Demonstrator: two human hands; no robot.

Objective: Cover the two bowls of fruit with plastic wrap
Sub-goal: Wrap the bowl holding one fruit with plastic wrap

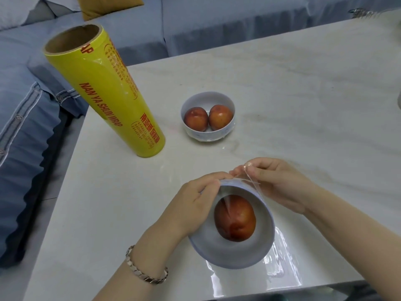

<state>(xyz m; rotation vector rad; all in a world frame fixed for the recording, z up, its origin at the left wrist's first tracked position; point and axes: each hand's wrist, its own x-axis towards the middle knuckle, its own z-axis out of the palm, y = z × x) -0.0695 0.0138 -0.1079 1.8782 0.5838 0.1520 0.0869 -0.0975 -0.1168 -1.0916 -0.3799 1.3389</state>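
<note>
A white bowl [256,248] with one red fruit [235,218] stands near the table's front edge, and a clear sheet of plastic wrap [280,255] is stretched over it and trails off its right side. My left hand [191,205] grips the bowl's far-left rim, pinching the wrap there. My right hand [280,183] pinches a strand of wrap just above the far rim. A second white bowl [208,132] with two red fruits [196,119] sits further back; whether it has wrap on it I cannot tell. The yellow roll of wrap [108,92] stands upright at the left.
The white marble table [303,94] has its left edge beside a blue sofa [32,116]. A yellow cushion [104,5] lies on the sofa at the back. A small shiny object [360,13] rests at the table's far right corner.
</note>
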